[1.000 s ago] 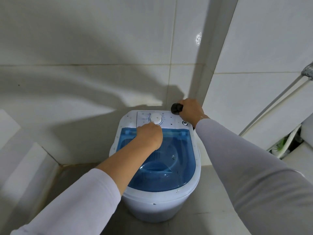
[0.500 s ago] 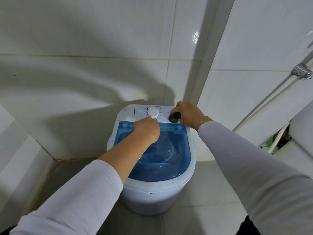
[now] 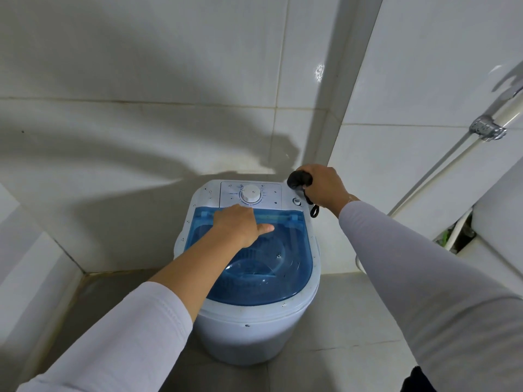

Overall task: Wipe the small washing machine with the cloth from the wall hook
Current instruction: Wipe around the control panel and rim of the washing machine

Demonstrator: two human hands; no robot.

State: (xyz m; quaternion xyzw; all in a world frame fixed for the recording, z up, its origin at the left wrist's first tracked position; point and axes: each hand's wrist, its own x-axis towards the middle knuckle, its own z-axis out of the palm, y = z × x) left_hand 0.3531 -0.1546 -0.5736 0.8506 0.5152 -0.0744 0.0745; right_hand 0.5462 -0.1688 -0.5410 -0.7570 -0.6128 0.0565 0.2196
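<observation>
Wiping is under way: the right hand (image 3: 325, 186) grips a dark cloth (image 3: 300, 179) at the washing machine (image 3: 249, 329)'s back-right corner; the left hand (image 3: 237, 224), loosely curled and holding nothing, steadies its blue lid (image 3: 268, 273). The next stroke probably crosses the control panel (image 3: 250, 193).

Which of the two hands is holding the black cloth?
The right hand, at the machine's back right corner, grips the black cloth. The left hand lies empty on the blue lid.

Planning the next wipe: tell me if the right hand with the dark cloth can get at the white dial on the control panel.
Probably yes. The right hand holds the dark cloth at the panel's back right corner, beside the white dial. Nothing lies between them; the left hand rests on the blue lid, just nearer than the dial.
</observation>
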